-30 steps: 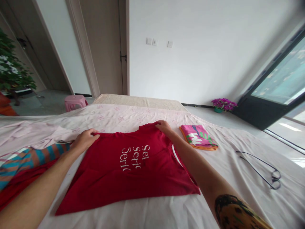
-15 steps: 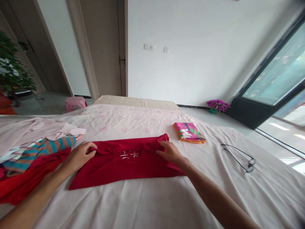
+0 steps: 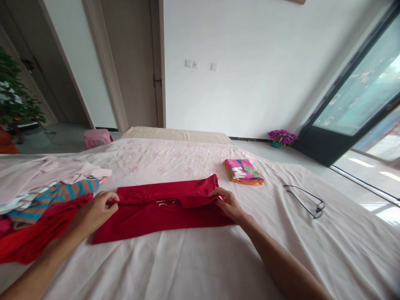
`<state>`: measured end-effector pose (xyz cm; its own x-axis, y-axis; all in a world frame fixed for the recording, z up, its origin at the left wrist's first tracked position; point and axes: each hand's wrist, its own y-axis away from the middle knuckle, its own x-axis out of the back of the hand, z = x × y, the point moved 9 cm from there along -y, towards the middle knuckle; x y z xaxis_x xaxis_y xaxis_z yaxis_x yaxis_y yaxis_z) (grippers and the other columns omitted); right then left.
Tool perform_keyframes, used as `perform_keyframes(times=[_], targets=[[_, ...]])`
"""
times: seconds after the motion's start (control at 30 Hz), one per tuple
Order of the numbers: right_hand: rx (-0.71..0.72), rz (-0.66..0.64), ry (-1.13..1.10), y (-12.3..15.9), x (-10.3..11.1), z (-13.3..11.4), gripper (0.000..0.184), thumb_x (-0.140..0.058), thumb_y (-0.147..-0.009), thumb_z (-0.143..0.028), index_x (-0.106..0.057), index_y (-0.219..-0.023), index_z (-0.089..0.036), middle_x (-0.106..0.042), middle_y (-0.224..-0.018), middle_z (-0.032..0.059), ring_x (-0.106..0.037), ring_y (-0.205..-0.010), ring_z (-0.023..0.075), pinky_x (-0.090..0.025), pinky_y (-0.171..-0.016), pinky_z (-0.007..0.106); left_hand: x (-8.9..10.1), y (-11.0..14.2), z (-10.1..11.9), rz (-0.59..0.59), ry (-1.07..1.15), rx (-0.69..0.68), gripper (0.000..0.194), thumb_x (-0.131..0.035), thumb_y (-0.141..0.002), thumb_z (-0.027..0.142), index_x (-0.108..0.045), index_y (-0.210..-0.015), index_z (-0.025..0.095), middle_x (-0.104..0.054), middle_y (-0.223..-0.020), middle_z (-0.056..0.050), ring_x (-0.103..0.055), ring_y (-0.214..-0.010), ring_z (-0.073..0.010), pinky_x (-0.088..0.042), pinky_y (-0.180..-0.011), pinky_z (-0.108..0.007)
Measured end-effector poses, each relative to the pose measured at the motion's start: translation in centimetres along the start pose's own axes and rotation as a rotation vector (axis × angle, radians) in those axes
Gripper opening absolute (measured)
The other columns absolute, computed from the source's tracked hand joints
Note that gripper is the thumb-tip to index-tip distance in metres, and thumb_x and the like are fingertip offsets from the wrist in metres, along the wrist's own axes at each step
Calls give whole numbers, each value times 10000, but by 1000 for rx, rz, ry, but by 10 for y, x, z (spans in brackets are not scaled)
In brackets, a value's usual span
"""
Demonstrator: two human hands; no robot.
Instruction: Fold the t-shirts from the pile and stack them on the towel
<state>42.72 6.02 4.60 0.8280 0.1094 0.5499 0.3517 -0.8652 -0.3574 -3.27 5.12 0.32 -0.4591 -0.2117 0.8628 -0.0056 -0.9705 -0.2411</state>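
A dark red garment with white lettering lies spread on the pale bed sheet in front of me, its upper part turned over toward me. My left hand pinches the folded edge at the left side. At the right side my right hand pinches the same edge between thumb and fingers. The turned-over layer covers much of the white lettering. Between my hands the edge sags slightly. What kind of garment it is, I cannot tell.
Loose clothes, among them a striped piece and a bright red one, lie heaped at left. A folded pink and orange cloth sits beyond my right hand. Eyeglasses rest farther right. A pink stool stands past the bed.
Both hands have drawn the red garment's far edge toward me, and the fold now hides more of the lettering. The view has shifted slightly.
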Motion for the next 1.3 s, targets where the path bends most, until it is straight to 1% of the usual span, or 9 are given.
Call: perform_keyframes(times=[0.27,0.37,0.5,0.63,0.73,0.83,0.9,1.07,1.3], targets=[[144,-113,178,21,-20,-16,398,-526,-641,9,-735,-888,-223,-711,-866,12,-640,-816,178,-478,-818,299,-1,5,-4,-49,-187,86,170,-517,-777,313,-612,-886,223,-696,-1013,-51,-668,-943,-248,-494,-817,-351],[144,-88,174,24,-24,-16,426,-524,-646,9,-734,-932,-226,-711,-896,13,-641,-838,172,-477,-827,289,5,7,15,35,-318,37,179,-509,-789,289,-619,-912,217,-692,-1035,-73,-657,-972,-284,-491,-808,-393],[137,-154,166,23,-32,-21,423,-536,-654,-7,-737,-961,-219,-723,-925,22,-651,-868,182,-488,-845,301,6,16,88,191,-341,-238,239,-528,-809,247,-631,-1023,221,-662,-1148,-84,-613,-1075,-283,-460,-954,-433],[117,-278,71,20,-34,-23,521,-526,-604,7,-721,-1035,-213,-731,-1009,21,-662,-941,204,-504,-882,316,-31,35,179,52,-119,-550,222,-628,-842,318,-650,-1057,267,-662,-1191,-43,-592,-1148,-237,-459,-1004,-386],[6,-128,23,8,-5,-4,516,-468,-646,17,-700,-1053,-200,-724,-1038,29,-672,-940,186,-524,-834,286,-58,45,236,-15,-51,-654,330,-701,-811,267,-635,-1135,265,-663,-1198,-41,-584,-1164,-240,-458,-1008,-398],[-51,76,241,-7,36,20,489,-460,-695,13,-694,-1069,-197,-709,-1020,39,-670,-870,166,-521,-791,278,-81,49,279,-64,-39,-723,409,-742,-780,206,-623,-1170,242,-657,-1193,-58,-573,-1165,-249,-444,-1019,-419],[-75,96,421,-18,50,34,538,-481,-697,18,-683,-1140,-210,-680,-1104,52,-664,-852,154,-510,-768,265,-94,47,296,-98,-44,-742,373,-743,-779,180,-635,-1132,234,-663,-1144,-57,-587,-1114,-246,-459,-978,-419],[-88,-31,602,-39,44,58,501,-544,-749,-22,-696,-1159,-268,-649,-1201,30,-656,-919,153,-481,-770,230,-107,39,302,-112,19,-714,61,-620,-885,175,-634,-924,220,-671,-932,-22,-614,-910,-198,-470,-845,-376],[-95,-23,629,-40,36,77,331,-507,-836,-58,-754,-973,-232,-687,-1032,42,-646,-914,158,-465,-808,227,-97,46,284,-99,147,-814,93,-513,-949,188,-602,-951,217,-689,-947,-25,-627,-918,-178,-468,-879,-350]])
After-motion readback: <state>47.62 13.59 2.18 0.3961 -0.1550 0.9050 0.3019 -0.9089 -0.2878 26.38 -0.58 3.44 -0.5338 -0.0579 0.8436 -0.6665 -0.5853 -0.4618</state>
